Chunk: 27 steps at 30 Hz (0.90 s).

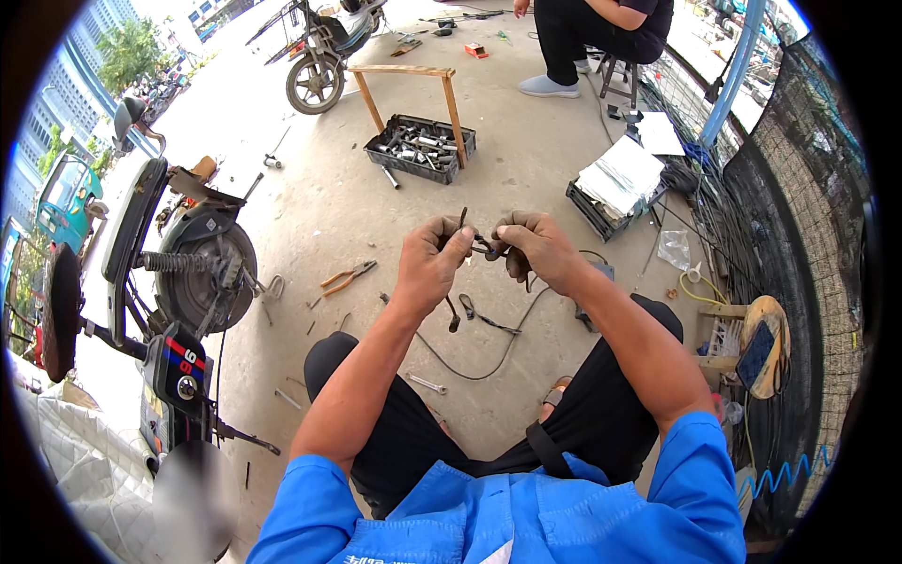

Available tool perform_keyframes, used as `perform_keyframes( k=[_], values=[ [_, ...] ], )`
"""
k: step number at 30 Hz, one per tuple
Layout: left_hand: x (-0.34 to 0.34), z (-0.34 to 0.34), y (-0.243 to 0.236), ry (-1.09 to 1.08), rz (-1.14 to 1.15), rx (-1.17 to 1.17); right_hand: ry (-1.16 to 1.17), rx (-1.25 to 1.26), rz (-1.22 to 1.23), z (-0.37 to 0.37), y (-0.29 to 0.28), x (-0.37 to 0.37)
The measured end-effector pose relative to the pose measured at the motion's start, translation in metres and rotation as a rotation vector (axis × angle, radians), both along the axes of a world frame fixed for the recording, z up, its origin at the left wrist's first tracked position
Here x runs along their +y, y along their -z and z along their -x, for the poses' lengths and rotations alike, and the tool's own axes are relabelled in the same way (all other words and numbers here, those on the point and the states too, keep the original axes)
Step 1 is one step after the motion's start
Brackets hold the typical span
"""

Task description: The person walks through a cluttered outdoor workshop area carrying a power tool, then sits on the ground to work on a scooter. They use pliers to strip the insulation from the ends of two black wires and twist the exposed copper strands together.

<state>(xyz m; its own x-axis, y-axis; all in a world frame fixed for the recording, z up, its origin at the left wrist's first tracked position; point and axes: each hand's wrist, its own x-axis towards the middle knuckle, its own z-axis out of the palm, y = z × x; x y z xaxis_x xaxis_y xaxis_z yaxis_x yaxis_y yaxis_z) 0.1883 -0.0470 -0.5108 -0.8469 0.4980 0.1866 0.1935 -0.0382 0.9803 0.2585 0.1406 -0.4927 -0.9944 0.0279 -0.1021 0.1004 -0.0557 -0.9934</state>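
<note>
My left hand (434, 258) and my right hand (540, 249) are raised close together in the middle of the view, both closed on a dark cable (484, 242). The small part between my fingertips is too small to make out. A loose end of cable hangs below my left hand, with a dark tip (454, 322). On the concrete beneath lie more black wire (490, 318), orange-handled pliers (348, 277) to the left and a silver wrench (427, 383) between my legs.
A partly dismantled scooter (193, 263) stands at left. Ahead are a crate of sockets and tools (418, 148), another scooter (315, 66) and a seated person in dark clothes (592, 42). At right are a crate with papers (611, 188), a low stool (723, 343) and mesh fencing (799, 235).
</note>
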Motion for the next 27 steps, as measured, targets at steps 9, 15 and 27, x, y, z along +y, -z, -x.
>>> perform_keyframes(
  k=[9, 15, 27],
  values=[
    [0.001, -0.001, 0.001, -0.052, 0.073, -0.002, 0.11, 0.3, -0.493, -0.003, 0.006, -0.014],
    [0.003, -0.003, -0.001, -0.039, 0.052, -0.095, 0.235, 0.406, -0.608, -0.006, -0.002, -0.023],
    [-0.003, 0.004, 0.001, 0.021, -0.156, -0.347, 0.148, 0.496, -0.604, -0.005, 0.007, -0.022]
  ],
)
